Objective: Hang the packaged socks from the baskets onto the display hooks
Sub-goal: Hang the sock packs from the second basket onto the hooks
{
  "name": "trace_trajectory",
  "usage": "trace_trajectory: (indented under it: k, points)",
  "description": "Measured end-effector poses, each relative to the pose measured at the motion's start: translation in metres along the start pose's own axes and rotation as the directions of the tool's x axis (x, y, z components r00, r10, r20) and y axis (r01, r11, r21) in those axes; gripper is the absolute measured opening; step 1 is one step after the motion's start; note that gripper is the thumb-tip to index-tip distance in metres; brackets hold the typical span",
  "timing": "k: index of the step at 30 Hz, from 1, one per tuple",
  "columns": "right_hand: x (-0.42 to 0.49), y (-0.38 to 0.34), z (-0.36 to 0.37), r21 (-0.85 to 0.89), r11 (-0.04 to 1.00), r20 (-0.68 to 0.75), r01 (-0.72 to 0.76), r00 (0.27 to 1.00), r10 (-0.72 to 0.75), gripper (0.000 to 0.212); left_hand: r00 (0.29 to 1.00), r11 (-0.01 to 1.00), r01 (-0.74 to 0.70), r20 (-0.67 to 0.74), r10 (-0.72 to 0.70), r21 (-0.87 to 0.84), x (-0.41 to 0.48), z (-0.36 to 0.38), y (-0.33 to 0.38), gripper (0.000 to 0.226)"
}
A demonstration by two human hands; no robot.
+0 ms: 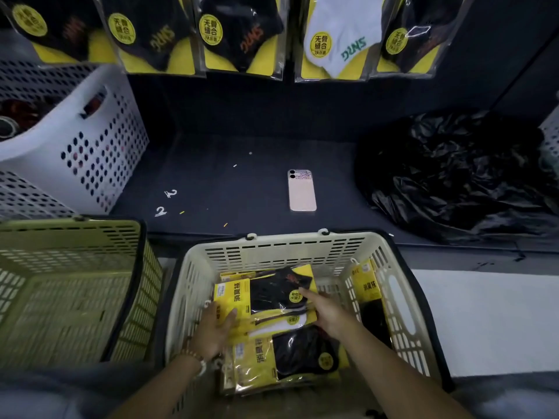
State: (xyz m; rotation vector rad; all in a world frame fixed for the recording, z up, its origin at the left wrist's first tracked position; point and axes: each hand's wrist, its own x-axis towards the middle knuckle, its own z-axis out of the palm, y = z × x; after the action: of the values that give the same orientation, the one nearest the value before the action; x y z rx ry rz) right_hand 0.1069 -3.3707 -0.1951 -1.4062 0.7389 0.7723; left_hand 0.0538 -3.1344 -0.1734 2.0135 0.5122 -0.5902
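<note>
Fingers (pixel 228 315) of the left hand (pixel 215 328) lie close together on the yellow card end of a clear-wrapped pack of black socks (pixel 266 293) near the far edge of the cream slotted plastic basket (pixel 284 246), and the right hand (pixel 326 313) stretches straight fingers over its black part. Left of it stands an olive-green slotted basket (pixel 69 237); on the dark shelf (pixel 242 182), a white perforated basket (pixel 99 140) sits at the left edge, a pink phone (pixel 302 192) mid-shelf, a black plastic bag (pixel 453 173) at the right edge.
</note>
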Motion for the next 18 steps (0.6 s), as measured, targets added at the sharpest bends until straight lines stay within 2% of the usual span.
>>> trace_trajectory:
  k: [4, 7, 10, 11, 12, 14, 17, 18]
  points:
    - [-0.018, 0.000, -0.002, -0.003, 0.998, 0.002, 0.070, 0.998, -0.070, 0.040, 0.998, 0.998, 0.057, -0.029, -0.058, -0.008, -0.004, 0.002, -0.002, 0.058]
    - [-0.039, -0.005, -0.011, -0.039, 0.993, -0.064, 0.113, 0.991, -0.115, 0.045, 0.989, 0.983, 0.102, -0.089, -0.117, -0.153, -0.014, 0.005, 0.004, 0.066]
    - [-0.065, -0.016, -0.025, -0.053, 0.973, -0.118, 0.226, 0.966, -0.231, 0.044, 0.968, 0.920, 0.191, -0.091, -0.235, -0.342, -0.021, 0.008, 0.018, 0.075]
    - [-0.074, -0.022, -0.031, -0.057, 0.965, -0.133, 0.256, 0.956, -0.261, 0.054, 0.964, 0.904, 0.212, -0.071, -0.255, -0.373, -0.024, 0.006, 0.024, 0.080]
    - [-0.083, -0.029, -0.036, -0.051, 0.955, -0.139, 0.291, 0.945, -0.295, 0.061, 0.967, 0.890, 0.218, -0.037, -0.254, -0.401, -0.028, 0.003, 0.031, 0.088]
    - [-0.105, -0.046, -0.044, 0.006, 0.933, -0.141, 0.360, 0.924, -0.355, 0.058, 0.976, 0.855, 0.212, 0.061, -0.209, -0.474, -0.038, -0.006, 0.047, 0.103]
    - [-0.136, -0.072, -0.055, 0.100, 0.890, -0.195, 0.444, 0.886, -0.420, 0.071, 0.991, 0.826, 0.131, 0.075, -0.108, -0.548, -0.050, -0.025, 0.080, 0.103]
    - [-0.146, -0.080, -0.057, 0.136, 0.868, -0.205, 0.477, 0.871, -0.446, 0.065, 0.995, 0.793, 0.097, 0.072, -0.067, -0.601, -0.053, -0.030, 0.092, 0.103]
